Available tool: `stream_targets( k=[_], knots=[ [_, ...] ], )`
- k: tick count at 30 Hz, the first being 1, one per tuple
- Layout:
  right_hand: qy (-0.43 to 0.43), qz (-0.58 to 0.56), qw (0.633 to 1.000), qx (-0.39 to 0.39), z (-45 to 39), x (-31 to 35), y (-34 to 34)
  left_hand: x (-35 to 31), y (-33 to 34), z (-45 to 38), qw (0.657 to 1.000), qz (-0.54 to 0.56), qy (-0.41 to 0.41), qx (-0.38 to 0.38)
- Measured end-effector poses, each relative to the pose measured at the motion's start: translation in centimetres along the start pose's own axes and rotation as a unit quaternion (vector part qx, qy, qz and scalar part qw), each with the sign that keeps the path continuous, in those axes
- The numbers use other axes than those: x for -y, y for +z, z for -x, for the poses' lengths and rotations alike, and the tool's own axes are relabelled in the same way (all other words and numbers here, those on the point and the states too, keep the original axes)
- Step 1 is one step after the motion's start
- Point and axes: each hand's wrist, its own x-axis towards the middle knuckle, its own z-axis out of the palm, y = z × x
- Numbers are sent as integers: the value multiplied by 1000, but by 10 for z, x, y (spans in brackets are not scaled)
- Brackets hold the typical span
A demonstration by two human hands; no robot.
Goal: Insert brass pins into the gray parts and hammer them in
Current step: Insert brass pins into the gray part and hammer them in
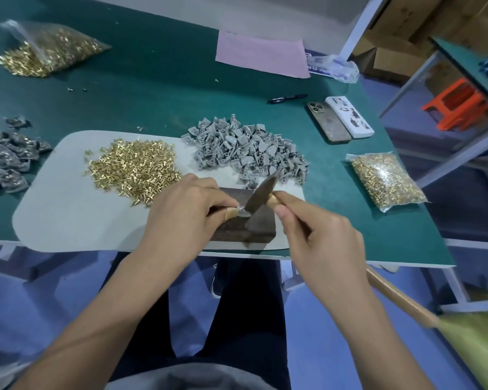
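Right now your left hand (181, 212) pinches a gray part (244, 213) flat on the dark block (245, 226) at the surface's near edge. Your right hand (319, 237) grips the hammer (261, 197), its head angled just above and right of the part, handle trailing toward your right.

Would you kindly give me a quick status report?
Left hand pinches gray part on dark block. Right hand grips hammer, head at the part. Nothing in the way.
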Motion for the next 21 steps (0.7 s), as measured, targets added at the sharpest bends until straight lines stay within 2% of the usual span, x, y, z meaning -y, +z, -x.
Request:
stream_targets(
  k=[5,7,12,14,16,19,21],
  knots=[
    [129,28,990,-40,0,-27,3,0,2,4,1000,12,-8,1],
    [167,64,984,-29,3,-37,6,0,2,4,1000,13,-12,0],
    [180,123,975,38,5,-48,17,1,2,5,999,29,-21,14],
    [169,143,975,26,5,-47,21,1,2,6,999,37,-21,2],
    [140,108,984,-21,2,-40,24,1,2,10,997,65,-35,-23],
    [23,-61,994,-86,-6,-17,29,5,-1,16,992,104,-61,-45],
    [-67,-144,985,-71,-14,7,34,11,-6,19,990,111,-68,-58]
  ],
)
